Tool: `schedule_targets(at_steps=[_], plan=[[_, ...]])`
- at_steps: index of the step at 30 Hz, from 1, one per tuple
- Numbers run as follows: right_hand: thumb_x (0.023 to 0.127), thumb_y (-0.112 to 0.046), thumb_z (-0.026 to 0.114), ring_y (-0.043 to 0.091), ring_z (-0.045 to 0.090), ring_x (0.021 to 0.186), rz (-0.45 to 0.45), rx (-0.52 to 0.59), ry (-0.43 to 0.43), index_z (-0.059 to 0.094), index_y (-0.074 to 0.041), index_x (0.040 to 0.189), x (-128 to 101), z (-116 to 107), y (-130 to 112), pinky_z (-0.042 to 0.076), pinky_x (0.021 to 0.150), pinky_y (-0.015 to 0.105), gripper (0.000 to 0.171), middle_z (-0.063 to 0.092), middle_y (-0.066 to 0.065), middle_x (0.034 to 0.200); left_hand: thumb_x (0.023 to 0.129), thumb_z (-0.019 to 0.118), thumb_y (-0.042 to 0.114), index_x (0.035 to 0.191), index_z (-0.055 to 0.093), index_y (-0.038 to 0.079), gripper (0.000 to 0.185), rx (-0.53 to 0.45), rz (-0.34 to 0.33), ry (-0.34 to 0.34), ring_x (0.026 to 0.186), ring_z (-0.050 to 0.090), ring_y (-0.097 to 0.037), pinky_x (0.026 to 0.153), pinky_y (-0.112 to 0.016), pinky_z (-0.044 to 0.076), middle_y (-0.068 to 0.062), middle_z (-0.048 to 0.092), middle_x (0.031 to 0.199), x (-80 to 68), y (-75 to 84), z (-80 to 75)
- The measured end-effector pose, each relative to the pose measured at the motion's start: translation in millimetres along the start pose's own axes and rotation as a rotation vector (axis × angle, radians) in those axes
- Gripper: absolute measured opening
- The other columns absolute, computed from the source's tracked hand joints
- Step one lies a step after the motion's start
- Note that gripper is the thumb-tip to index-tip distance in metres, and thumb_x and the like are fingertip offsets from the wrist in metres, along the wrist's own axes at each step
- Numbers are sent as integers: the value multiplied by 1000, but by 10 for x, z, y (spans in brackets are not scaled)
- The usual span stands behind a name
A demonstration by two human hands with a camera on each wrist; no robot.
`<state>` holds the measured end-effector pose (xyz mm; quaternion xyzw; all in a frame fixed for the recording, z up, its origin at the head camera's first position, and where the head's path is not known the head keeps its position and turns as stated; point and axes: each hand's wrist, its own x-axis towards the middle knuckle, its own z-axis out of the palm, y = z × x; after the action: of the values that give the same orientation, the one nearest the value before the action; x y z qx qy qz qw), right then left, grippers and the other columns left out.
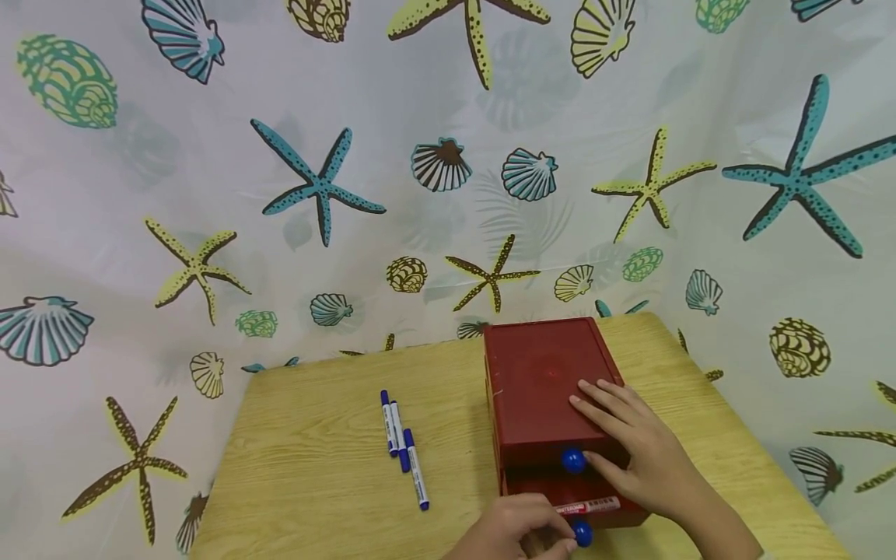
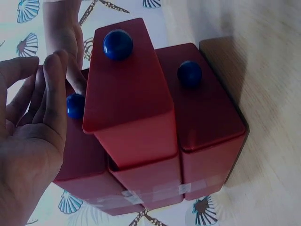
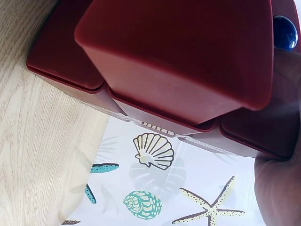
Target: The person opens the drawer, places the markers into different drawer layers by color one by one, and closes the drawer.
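Note:
A dark red drawer unit (image 1: 549, 373) stands on the wooden table. Its middle drawer (image 2: 129, 84) is pulled out, while the drawers above and below look closed. A red whiteboard marker (image 1: 588, 505) lies inside the pulled-out drawer, near its front. My left hand (image 1: 518, 525) is beside that drawer's blue knob (image 1: 582, 533); in the left wrist view its fingers are apart from the knob and hold nothing. My right hand (image 1: 640, 435) rests on the unit's top with fingers extended, its thumb by the top drawer's blue knob (image 1: 573, 460).
Several blue-capped markers (image 1: 395, 435) lie close together on the table (image 1: 301, 459), left of the drawer unit. A white curtain (image 1: 392, 93) printed with shells and starfish hangs behind the table and along its sides.

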<state>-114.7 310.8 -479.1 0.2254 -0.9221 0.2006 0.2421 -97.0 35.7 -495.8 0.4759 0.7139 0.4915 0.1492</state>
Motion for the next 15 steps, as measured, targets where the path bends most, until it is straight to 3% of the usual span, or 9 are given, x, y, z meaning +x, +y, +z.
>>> schedule_targets(at_steps=[3, 8, 11, 15], plan=[[72, -23, 97, 32, 46, 147, -3, 0, 2, 60, -26, 152, 1, -2, 5, 4, 130, 18, 88, 57, 3, 158, 110, 60, 18, 115, 73, 5, 19, 2, 5, -63, 89, 57, 13, 76, -9, 56, -7, 75, 104, 33, -26, 48], [73, -23, 96, 31, 46, 147, -7, -1, 3, 60, -27, 152, 2, -3, 8, 4, 130, 18, 88, 57, 3, 158, 109, 60, 14, 118, 71, 1, 20, 7, -2, -174, 94, 59, 9, 87, -8, 52, -12, 76, 111, 73, -74, 108], [73, -23, 96, 32, 46, 148, -4, 5, 1, 60, -27, 152, 4, -1, 6, 4, 130, 18, 87, 57, 2, 158, 111, 57, 18, 116, 72, 0, 24, -37, -53, -182, 92, 60, 9, 89, -9, 52, -9, 75, 107, 83, -98, 144], [73, -24, 96, 31, 45, 148, 11, 10, -6, 60, -27, 152, -3, 1, 4, 3, 129, 16, 87, 56, 2, 159, 114, 51, 27, 108, 75, 1, 36, -98, -149, -148, 83, 54, 12, 83, -9, 52, 0, 69, 91, 90, -130, 211]])
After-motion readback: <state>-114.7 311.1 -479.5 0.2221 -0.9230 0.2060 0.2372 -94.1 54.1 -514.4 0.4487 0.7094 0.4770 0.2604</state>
